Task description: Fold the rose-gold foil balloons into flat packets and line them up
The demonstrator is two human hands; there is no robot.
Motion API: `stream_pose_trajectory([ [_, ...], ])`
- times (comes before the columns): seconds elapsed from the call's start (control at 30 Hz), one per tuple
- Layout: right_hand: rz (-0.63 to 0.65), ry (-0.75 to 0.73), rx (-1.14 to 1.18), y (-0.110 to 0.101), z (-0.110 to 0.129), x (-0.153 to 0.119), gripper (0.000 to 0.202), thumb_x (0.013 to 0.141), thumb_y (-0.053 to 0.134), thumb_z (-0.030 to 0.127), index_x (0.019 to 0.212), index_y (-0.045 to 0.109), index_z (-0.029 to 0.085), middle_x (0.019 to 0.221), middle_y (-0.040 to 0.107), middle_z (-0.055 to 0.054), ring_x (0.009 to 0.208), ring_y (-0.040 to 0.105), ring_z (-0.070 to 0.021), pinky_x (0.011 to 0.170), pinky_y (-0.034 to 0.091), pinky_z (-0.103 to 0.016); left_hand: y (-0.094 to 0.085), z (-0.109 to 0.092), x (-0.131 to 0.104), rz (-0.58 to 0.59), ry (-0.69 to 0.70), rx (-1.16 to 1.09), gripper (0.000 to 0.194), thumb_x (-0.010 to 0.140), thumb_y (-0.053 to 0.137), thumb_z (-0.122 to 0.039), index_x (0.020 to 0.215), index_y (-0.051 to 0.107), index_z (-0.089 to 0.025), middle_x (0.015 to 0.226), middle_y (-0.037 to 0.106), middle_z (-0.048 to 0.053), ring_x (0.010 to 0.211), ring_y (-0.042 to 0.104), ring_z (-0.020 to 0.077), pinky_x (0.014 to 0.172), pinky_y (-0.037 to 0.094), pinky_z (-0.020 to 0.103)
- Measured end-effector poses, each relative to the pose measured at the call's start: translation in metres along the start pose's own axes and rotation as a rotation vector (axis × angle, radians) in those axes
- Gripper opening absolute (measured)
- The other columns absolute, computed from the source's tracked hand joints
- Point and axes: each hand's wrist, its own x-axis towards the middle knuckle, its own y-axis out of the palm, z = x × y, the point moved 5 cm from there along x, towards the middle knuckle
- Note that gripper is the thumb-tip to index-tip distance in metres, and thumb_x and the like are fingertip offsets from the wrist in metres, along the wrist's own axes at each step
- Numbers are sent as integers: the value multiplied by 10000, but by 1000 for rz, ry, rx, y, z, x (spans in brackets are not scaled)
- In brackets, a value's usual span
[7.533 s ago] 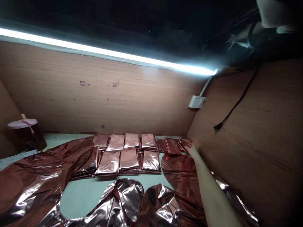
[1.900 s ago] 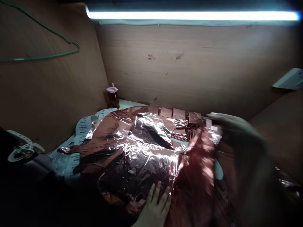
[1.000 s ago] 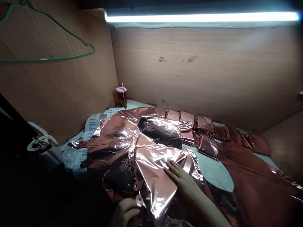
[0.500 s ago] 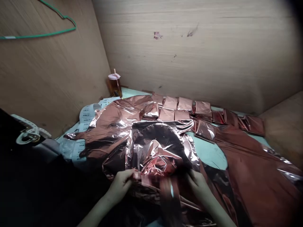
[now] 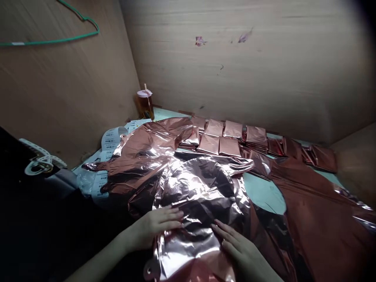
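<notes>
A shiny rose-gold foil sheet [image 5: 199, 188] lies spread out in front of me, wrinkled and reflecting light. My left hand [image 5: 160, 225] rests flat on its left part, fingers stretched out. On the right part lies my right hand [image 5: 235, 243], its fingers apart and pointing up and to the left. Neither hand grips the foil. More rose-gold foil [image 5: 138, 152] extends to the left, and another large foil piece [image 5: 320, 211] covers the right side. Folded foil packets [image 5: 232, 147] lie in rows behind the sheet.
A lidded cup with a straw [image 5: 145, 103] stands at the back left corner. Printed label strips [image 5: 110, 139] and clear plastic [image 5: 85, 182] lie at the left. A green hanger [image 5: 64, 40] hangs on the left wall. Wooden panels enclose the light-green table surface [image 5: 264, 192].
Both hands have opened and now lie on the foil. The bunched foil between them has been spread flatter toward me. The view has shifted slightly.
</notes>
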Motion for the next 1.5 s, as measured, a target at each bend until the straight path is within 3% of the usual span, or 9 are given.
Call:
stream_pose_trajectory([
  [0.1,-107,117,77,4,-8,-15,377,1012,373,272,1322,587,261,1335,626,-67,1270,563,-200,1046,487,-336,13,4,1,42,-66,-169,326,978,504,-235,1272,640,-201,1277,668,102,1260,581,250,1115,421,399],
  [0.27,-276,592,101,-21,-33,6,372,996,360,444,939,627,191,726,682,-30,658,651,-183,587,484,-245,15,46,0,-204,-729,-285,412,930,503,-450,809,738,-134,756,730,60,753,694,231,677,534,288],
  [0.5,-108,1003,-289,-34,-44,46,345,1003,404,361,778,614,205,781,712,-60,789,669,-224,605,335,-253,8,56,10,-373,-1084,-22,252,860,596,-346,754,654,-125,668,632,49,672,626,240,648,466,332],
  [0.63,-88,1031,-314,-33,-44,51,332,1005,419,358,804,636,207,779,716,-66,782,673,-224,591,315,-254,17,6,38,-526,-830,386,362,913,509,-157,1265,593,-170,1291,612,141,1245,540,305,1030,434,478],
  [0.77,-72,1056,-357,-30,-40,47,336,1008,390,387,879,643,206,785,711,-88,780,680,-253,584,347,-273,73,-30,80,-153,-356,414,590,925,571,-441,1471,408,-288,1564,375,42,1455,262,375,1156,270,641],
  [0.87,-212,864,-477,-34,-28,32,332,984,410,407,1073,632,177,909,711,-135,769,676,-276,607,447,-330,97,-24,84,-33,-403,413,860,820,629,-641,1538,274,-331,1643,158,40,1453,70,533,1074,152,818],
  [1.07,-184,-71,-657,-24,11,4,589,909,457,136,1493,393,174,1506,442,-139,1396,400,-308,1073,449,-491,113,-24,80,9,-423,454,762,882,623,-479,1540,268,-340,1638,143,8,1458,105,514,1087,177,805],
  [1.3,-1,-175,-403,-30,6,-15,609,952,426,87,1538,313,212,1516,435,-87,1414,390,-216,1140,419,-387,51,-9,17,76,-407,187,651,825,457,-12,1444,467,-212,1541,389,88,1416,399,262,1161,357,506],
  [1.5,36,318,182,-49,-20,-15,334,1019,373,367,1081,655,201,1033,712,-59,931,672,-177,821,547,-268,-4,27,-13,-29,-616,-522,308,956,470,-316,1095,707,-177,1057,747,82,991,698,229,883,545,337],
])
